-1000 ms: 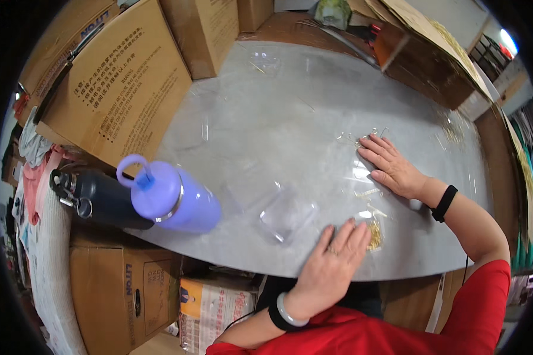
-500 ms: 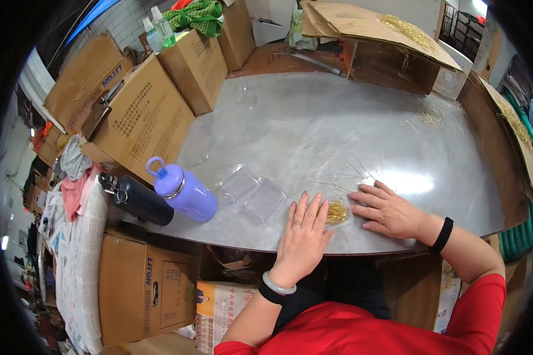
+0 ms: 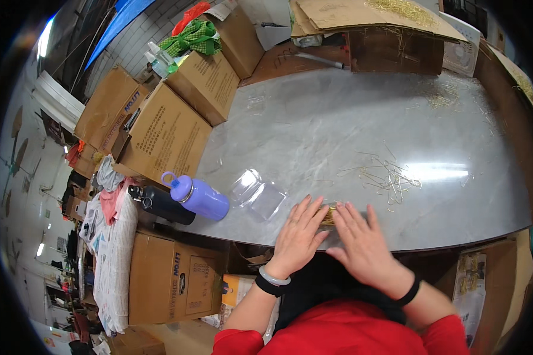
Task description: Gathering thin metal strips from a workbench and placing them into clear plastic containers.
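Note:
A small bundle of thin gold wire pins [image 3: 328,215] lies near the table's front edge, partly covered by my fingers. My left hand [image 3: 298,238] rests along its left side, fingers stretched out. From the right my right hand [image 3: 364,245] lays its extended fingers at the bundle's other side, slightly blurred. Whether a clear tray sits under the bundle is hidden. Loose gold wire pins [image 3: 391,180] are scattered on the table beyond my right hand. To the left of my left hand is a clear plastic box [image 3: 265,200], lying opened out.
On the left stand a purple bottle [image 3: 204,198] and a black bottle [image 3: 163,204]. Cardboard boxes [image 3: 169,133] line the grey table's [image 3: 314,127] left edge. A cardboard shelf [image 3: 391,52] with gold pins on top is at the back; more pins [image 3: 441,94] lie before it.
My right hand has moved left from the loose pins to the bundle. My left hand stays beside the bundle. More loose pins now show uncovered, and the whole view has shifted somewhat.

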A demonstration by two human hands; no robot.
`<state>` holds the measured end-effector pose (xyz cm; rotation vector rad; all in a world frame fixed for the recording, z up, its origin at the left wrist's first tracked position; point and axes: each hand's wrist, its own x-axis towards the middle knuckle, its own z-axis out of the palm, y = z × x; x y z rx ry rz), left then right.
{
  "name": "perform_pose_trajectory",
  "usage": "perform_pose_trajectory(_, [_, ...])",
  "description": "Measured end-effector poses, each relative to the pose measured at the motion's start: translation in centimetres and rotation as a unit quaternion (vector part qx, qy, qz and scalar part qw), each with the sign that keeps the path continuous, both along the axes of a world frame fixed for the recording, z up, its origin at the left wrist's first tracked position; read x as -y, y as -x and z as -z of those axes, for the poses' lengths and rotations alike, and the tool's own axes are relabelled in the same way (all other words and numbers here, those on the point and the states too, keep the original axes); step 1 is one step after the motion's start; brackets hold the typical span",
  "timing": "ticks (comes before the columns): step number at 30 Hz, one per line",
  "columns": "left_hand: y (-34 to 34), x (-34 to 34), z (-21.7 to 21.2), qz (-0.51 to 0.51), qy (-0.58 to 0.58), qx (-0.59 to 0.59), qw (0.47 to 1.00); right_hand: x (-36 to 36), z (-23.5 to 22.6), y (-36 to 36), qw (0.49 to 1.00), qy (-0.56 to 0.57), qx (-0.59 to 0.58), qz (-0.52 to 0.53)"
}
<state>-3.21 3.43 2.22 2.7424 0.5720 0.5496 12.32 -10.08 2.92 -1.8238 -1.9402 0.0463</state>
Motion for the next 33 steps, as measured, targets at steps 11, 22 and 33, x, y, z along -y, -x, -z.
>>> perform_pose_trajectory(11, [0.4,0.0,0.0,-0.001,0.012,0.009,1.0,0.4,1.2,-0.8,0.988,-0.091,-0.08,0.096])
perform_pose_trajectory(22, [0.1,0.3,0.8,-0.021,-0.004,0.032,0.999,-0.4,2.1,0.6,0.979,-0.097,0.058,0.169])
perform_pose_trajectory(33, [0.3,0.1,1.4,-0.039,-0.014,0.079,0.996,-2.5,-0.2,0.6,0.985,-0.052,0.112,0.122])
